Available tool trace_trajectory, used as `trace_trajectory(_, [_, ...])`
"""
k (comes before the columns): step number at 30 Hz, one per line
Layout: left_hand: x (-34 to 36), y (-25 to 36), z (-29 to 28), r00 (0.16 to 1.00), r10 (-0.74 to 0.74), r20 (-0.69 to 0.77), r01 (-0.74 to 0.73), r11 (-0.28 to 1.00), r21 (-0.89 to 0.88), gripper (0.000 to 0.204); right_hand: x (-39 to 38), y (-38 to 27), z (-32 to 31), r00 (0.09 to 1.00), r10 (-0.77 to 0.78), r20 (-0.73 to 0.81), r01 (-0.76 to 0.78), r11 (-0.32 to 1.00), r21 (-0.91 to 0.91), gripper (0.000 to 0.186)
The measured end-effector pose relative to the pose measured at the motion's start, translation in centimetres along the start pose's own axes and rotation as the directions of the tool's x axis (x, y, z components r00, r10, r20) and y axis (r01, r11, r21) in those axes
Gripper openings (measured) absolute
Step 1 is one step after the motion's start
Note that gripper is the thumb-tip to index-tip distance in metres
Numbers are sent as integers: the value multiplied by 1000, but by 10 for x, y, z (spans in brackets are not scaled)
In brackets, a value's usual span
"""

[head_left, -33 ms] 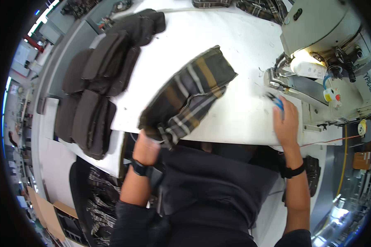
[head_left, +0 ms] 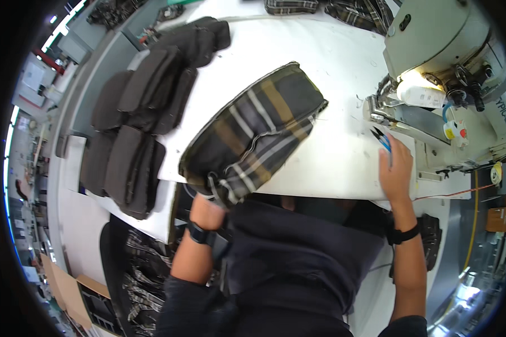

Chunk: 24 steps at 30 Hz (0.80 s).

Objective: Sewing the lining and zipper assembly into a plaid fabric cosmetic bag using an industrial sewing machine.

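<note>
Plaid piece (head_left: pixel 258 126): lies slantwise at the centre of the frame, mostly on the white table (head_left: pixel 334 160), its lower-left end reaching the near edge.

Left hand (head_left: pixel 208 213): at that lower-left end, against the cloth. Fingers go out of sight under or into it; from where I stand I cannot tell whether they grip.

Right hand (head_left: pixel 398 168): well apart from the left, right of centre, closed round the blue-handled snips (head_left: pixel 384 140). Blades point to the upper left, clear of the cloth.

Handling, by judgement: light, soft, likely to sag and fold if lifted by one corner. Woven face looks matt, so little slip expected. Raw edges could fray; the fabric itself seems hardly fragile. Seam ridges look somewhat stiffer. Best hold: the long seamed upper edge, or one hand at each end, to keep it from twisting.

Surroundings: dark pads (head_left: pixel 149 81) heaped at upper left; sewing machine (head_left: pixel 436 42) at upper right; another plaid bundle (head_left: pixel 291 6) at the top edge.
</note>
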<state>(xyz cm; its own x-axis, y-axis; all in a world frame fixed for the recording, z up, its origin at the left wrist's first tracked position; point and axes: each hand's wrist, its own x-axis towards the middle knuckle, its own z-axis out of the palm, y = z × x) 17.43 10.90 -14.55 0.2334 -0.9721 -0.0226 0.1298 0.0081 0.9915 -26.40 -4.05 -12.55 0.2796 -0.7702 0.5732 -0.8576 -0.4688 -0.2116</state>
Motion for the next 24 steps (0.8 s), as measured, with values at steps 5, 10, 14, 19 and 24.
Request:
trace_trajectory(5, [-30, -75, -38, 974, 168, 151, -219, 531, 818, 48, 0, -9, 0, 999, 51, -9, -50, 997, 63, 31])
trace_trajectory(10, [1, -23, 24, 995, -96, 38, 103, 954, -283, 49, -7, -1, 2, 995, 96, -9, -95, 994, 62, 30])
trace_trajectory(14, [-5, -27, 8, 938, 314, 146, -332, 697, 635, 51, -5, -5, 1, 995, 92, -25, -90, 993, 80, 29])
trace_trajectory(19, [-25, -38, -11, 985, 151, 83, -168, 732, 660, 49, -4, -6, 1, 994, 106, -23, -104, 990, 99, 29])
trace_trajectory(24, [-38, -27, -12, 975, 178, 136, -221, 659, 719, 48, -4, -4, 4, 995, 93, -37, -90, 993, 72, 28])
